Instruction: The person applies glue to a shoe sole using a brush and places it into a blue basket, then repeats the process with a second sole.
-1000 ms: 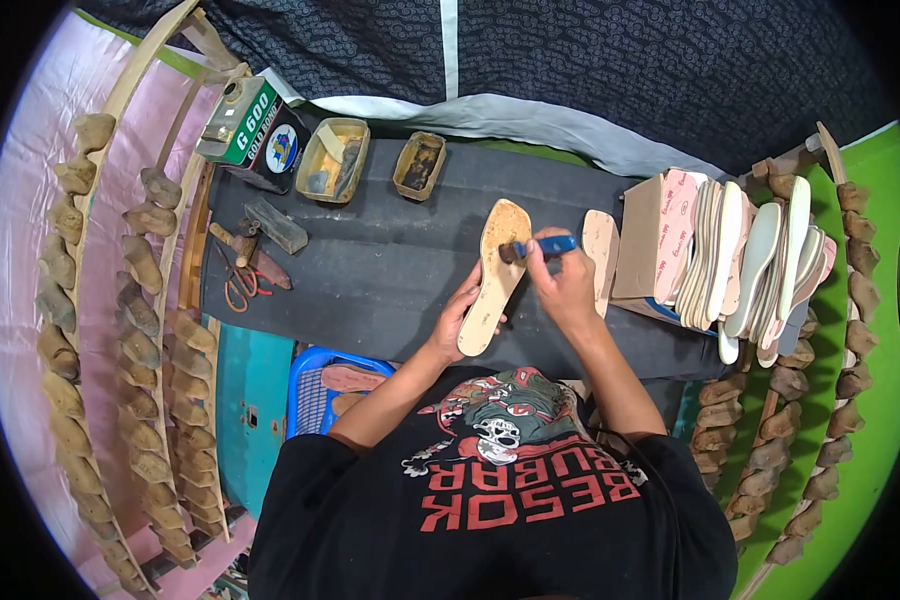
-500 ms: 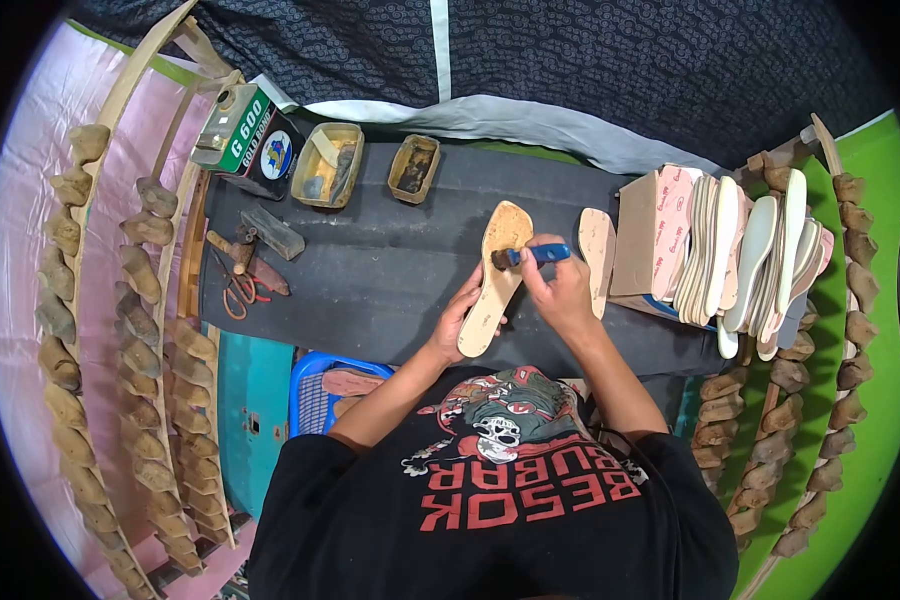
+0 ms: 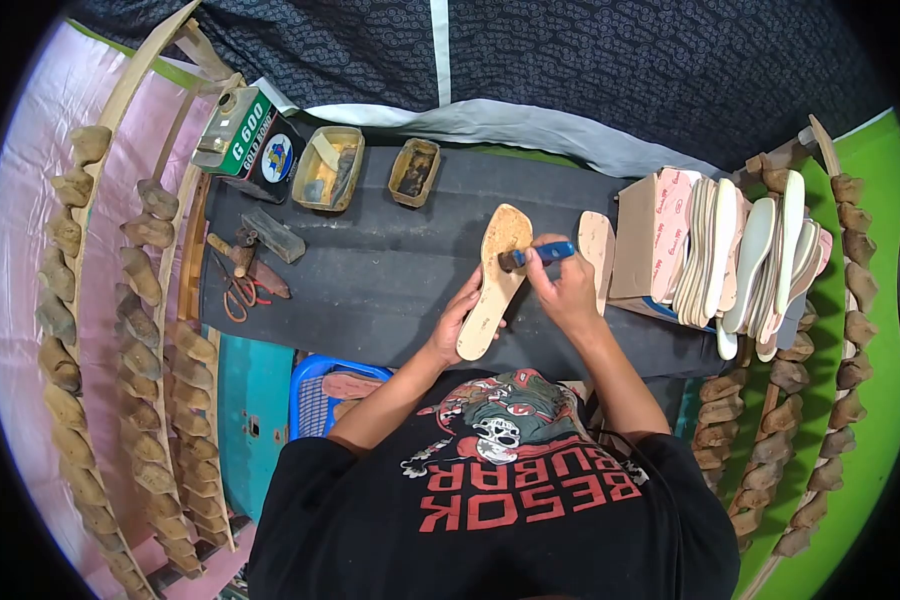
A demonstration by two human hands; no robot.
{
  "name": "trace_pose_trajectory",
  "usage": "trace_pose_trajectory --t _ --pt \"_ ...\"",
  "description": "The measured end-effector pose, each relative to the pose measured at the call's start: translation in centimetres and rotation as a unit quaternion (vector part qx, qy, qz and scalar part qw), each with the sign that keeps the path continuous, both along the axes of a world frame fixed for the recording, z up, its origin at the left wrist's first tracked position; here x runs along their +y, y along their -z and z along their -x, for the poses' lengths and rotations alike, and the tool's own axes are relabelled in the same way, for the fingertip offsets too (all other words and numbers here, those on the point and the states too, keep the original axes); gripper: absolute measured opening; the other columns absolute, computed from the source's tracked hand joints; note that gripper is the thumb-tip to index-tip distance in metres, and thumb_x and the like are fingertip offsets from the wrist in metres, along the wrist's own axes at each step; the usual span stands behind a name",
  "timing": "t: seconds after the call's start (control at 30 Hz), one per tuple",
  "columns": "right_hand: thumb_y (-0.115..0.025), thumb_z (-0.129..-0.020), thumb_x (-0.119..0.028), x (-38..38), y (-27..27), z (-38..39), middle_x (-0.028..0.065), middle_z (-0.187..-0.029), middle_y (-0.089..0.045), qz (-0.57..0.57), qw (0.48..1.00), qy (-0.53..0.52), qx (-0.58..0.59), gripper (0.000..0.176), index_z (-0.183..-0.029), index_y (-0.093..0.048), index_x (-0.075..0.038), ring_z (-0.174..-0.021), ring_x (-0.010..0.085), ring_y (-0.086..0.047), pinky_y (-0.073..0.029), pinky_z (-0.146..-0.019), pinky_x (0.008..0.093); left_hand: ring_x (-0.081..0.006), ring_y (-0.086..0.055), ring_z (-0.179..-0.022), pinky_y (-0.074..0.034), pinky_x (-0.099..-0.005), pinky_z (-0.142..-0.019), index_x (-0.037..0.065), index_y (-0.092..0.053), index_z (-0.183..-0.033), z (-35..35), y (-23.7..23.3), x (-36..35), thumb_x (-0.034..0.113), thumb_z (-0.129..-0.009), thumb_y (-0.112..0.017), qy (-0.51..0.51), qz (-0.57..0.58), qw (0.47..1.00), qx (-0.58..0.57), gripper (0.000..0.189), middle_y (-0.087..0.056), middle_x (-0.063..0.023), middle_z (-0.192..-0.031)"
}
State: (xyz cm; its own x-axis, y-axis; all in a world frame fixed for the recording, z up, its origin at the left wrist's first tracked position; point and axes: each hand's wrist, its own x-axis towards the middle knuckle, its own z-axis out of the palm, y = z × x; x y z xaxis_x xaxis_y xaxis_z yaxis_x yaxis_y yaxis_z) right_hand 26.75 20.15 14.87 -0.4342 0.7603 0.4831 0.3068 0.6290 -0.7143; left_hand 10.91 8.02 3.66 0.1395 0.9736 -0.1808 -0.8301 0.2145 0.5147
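Observation:
A tan shoe insole (image 3: 488,300) is held up over the dark worktable by my left hand (image 3: 456,317), whose fingers wrap its left edge and underside. In my right hand (image 3: 567,290) is a blue-handled brush (image 3: 544,254), pinched between thumb and fingers. The brush's dark bristles touch the wide upper part of the insole, where the surface looks darker and patchy. Just right of my right hand, a second insole (image 3: 595,243) lies on the table, partly covered by the hand.
Boxed stacks of insoles (image 3: 707,245) stand at the right. Back left are a glue can (image 3: 253,145) and two trays (image 3: 328,168) (image 3: 414,172). A hammer (image 3: 240,252) and scissors (image 3: 238,297) lie at the left. Racks of wooden lasts flank both sides; a blue basket (image 3: 312,398) sits below.
The brush and my right hand have shifted slightly right and its handle has turned a little. The insole and my left hand are almost where they were.

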Motion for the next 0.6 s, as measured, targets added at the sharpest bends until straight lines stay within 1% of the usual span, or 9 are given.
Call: trace_pose_trajectory --t 0.07,0.17,0.2,0.3,0.47,0.5,0.57,0.6 --pt "-0.074 -0.093 -0.008 0.49 -0.02 0.05 0.0161 -0.088 -0.071 0.018 1.0 0.013 0.009 0.015 -0.1 -0.064 0.0 -0.075 0.0318 -0.071 -0.055 -0.066 0.0399 -0.025 -0.074 -0.089 -0.065 -0.0356 -0.069 0.019 -0.014 -0.168 -0.16 0.14 -0.09 0.031 -0.106 -0.049 0.017 0.0 1.0 0.004 0.073 -0.063 -0.0121 -0.134" --pt "-0.075 -0.092 -0.008 0.56 -0.63 0.5 0.0162 -0.087 -0.071 -0.014 1.0 -0.005 0.001 0.015 -0.098 -0.064 -0.001 -0.074 0.0335 -0.071 -0.055 -0.066 0.0407 -0.027 -0.075 -0.09 -0.065 -0.037 -0.07 0.02 -0.012 -0.168 -0.5 0.77 0.0 0.03 -0.106 -0.049 0.023 -0.001 1.0 -0.006 0.073 -0.063 -0.0132 -0.135" --pt "-0.075 -0.091 -0.009 0.37 -0.88 0.62 0.0157 -0.085 -0.07 -0.023 1.0 -0.013 0.006 0.014 -0.096 -0.064 -0.002 -0.074 0.0345 -0.07 -0.054 -0.066 0.0412 -0.0281 -0.076 -0.091 -0.066 -0.0377 -0.07 0.021 -0.011 -0.168 -0.61 0.77 0.13 0.03 -0.106 -0.049 0.022 -0.002 1.0 -0.012 0.073 -0.063 -0.0138 -0.135" --pt "-0.075 -0.091 -0.009 0.24 -0.72 0.26 0.0147 -0.084 -0.07 -0.039 0.999 -0.011 -0.01 0.012 -0.093 -0.064 -0.002 -0.074 0.0341 -0.07 -0.054 -0.067 0.0409 -0.0284 -0.076 -0.091 -0.066 -0.0375 -0.07 0.021 -0.012 -0.168 -0.47 0.76 0.2 0.029 -0.106 -0.049 0.006 -0.009 1.0 -0.025 0.073 -0.064 -0.014 -0.134" --pt "-0.076 -0.091 -0.01 1.02 -0.69 0.04 0.0141 -0.087 -0.072 0.014 0.999 0.03 -0.004 0.014 -0.095 -0.065 -0.002 -0.074 0.0333 -0.071 -0.055 -0.068 0.0409 -0.0289 -0.076 -0.09 -0.066 -0.0381 -0.07 0.02 -0.011 -0.168 0.02 0.74 0.16 0.029 -0.106 -0.049 0.012 -0.01 0.999 -0.038 0.073 -0.064 -0.0133 -0.135" --pt "-0.075 -0.091 -0.01 0.95 -0.64 0.12 0.014 -0.086 -0.072 0.002 1.0 0.021 -0.003 0.014 -0.095 -0.065 -0.002 -0.074 0.0333 -0.071 -0.055 -0.068 0.0409 -0.029 -0.076 -0.09 -0.066 -0.0382 -0.07 0.02 -0.011 -0.168 0.13 0.63 0.11 0.029 -0.106 -0.049 0.013 -0.008 0.999 -0.036 0.074 -0.064 -0.0132 -0.136" --pt "-0.075 -0.091 -0.01 0.84 -0.49 0.38 0.0137 -0.085 -0.072 -0.023 1.0 -0.001 -0.002 0.014 -0.095 -0.066 -0.002 -0.074 0.0332 -0.071 -0.055 -0.068 0.041 -0.0262 -0.075 -0.09 -0.065 -0.036 -0.069 0.02 -0.012 -0.168 -0.08 0.43 0.21 0.029 -0.106 -0.049 -0.002 -0.014 0.999 -0.034 0.073 -0.064 -0.0128 -0.135" --pt "-0.075 -0.09 -0.011 0.77 -0.65 0.33 0.0137 -0.084 -0.071 -0.041 0.999 -0.015 -0.019 0.013 -0.095 -0.067 -0.002 -0.073 0.0337 -0.07 -0.055 -0.068 0.0414 -0.0249 -0.075 -0.089 -0.065 -0.0348 -0.069 0.02 -0.013 -0.168 -0.12 0.38 0.28 0.029 -0.106 -0.048 -0.01 -0.017 0.999 -0.034 0.072 -0.063 -0.0126 -0.134"
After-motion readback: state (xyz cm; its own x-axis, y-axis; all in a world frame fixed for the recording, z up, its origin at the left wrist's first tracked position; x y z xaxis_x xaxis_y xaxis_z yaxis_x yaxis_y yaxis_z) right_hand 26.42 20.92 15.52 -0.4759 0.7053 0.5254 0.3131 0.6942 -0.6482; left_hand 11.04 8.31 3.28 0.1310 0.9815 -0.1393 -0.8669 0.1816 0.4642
